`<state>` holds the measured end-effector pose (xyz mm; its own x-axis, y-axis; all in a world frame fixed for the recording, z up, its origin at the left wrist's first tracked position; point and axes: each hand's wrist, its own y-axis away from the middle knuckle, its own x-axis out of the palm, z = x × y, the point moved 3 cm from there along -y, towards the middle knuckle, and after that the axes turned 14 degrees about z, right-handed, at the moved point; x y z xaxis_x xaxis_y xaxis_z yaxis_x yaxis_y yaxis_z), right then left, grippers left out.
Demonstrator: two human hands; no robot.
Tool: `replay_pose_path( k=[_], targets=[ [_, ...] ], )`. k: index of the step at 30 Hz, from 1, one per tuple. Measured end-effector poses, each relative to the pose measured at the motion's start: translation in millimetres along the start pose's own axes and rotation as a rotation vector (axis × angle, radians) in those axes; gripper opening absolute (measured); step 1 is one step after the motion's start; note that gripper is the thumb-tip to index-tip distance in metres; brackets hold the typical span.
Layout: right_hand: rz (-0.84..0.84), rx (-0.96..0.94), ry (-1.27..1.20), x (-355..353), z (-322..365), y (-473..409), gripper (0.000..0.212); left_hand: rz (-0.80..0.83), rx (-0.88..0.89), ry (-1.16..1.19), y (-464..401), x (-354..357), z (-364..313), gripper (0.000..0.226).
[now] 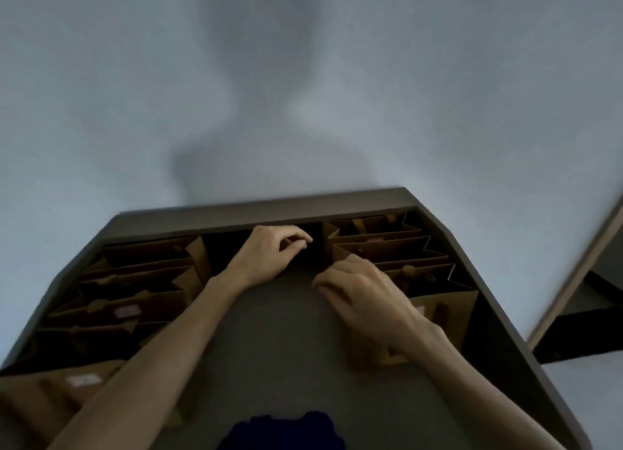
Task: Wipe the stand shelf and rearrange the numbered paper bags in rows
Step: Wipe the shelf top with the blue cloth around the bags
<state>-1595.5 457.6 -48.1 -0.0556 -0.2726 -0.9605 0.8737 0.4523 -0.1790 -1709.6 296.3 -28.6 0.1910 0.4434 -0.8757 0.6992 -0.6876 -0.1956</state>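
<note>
Looks like the bag-arranging step: left hand (273,247) curling on nothing I can see, right hand (357,291) nudging the brown paper bags (387,247) rowed along the dark stand shelf (269,341); next they're needing straightening

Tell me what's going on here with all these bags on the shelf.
A person is arranging brown paper bags on a dark stand shelf. One row of bags stands along the left side, another row along the right. The left hand reaches into the dark gap at the back, fingers curled. The right hand rests against the right row's bags. A blue cloth lies at the near edge.
</note>
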Motion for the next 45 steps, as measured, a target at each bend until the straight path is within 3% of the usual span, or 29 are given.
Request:
replay_pose_path(
  k=[7,10,14,17,22,27,37,41,45],
  targets=[
    [0.144,-0.379,-0.189,62.8,68.8,14.6,0.016,-0.104,-0.171,-0.081,84.9,-32.6,29.9,0.019],
    [0.325,-0.419,-0.256,100.6,85.6,26.9,0.027,-0.155,-0.265,-0.081,118.1,-45.7,50.6,0.019],
    [0.565,-0.43,-0.161,144.7,91.0,40.0,0.047,-0.187,-0.364,-0.119,143.4,-64.1,77.8,0.021],
    [0.471,-0.387,-0.016,160.3,90.0,54.4,0.05,-0.123,-0.453,-0.186,148.6,-70.9,100.5,0.03],
    [0.352,-0.333,-0.019,166.4,96.8,59.0,0.05,0.008,-0.583,-0.273,139.6,-72.8,127.0,0.049],
    [0.264,-0.24,-0.02,169.9,97.5,61.3,0.045,0.135,-0.663,-0.307,135.5,-51.1,150.1,0.048],
    [0.315,0.202,-0.047,181.9,69.7,-52.0,0.058,0.139,-0.634,-0.324,139.7,-45.9,148.5,0.047],
    [0.345,0.254,-0.027,188.2,60.3,-91.5,0.058,0.13,-0.626,-0.315,144.8,-45.1,147.8,0.048],
    [0.316,0.256,-0.018,187.5,69.9,-75.2,0.056,0.112,-0.606,-0.325,147.0,-44.6,145.7,0.047]
  ],
)
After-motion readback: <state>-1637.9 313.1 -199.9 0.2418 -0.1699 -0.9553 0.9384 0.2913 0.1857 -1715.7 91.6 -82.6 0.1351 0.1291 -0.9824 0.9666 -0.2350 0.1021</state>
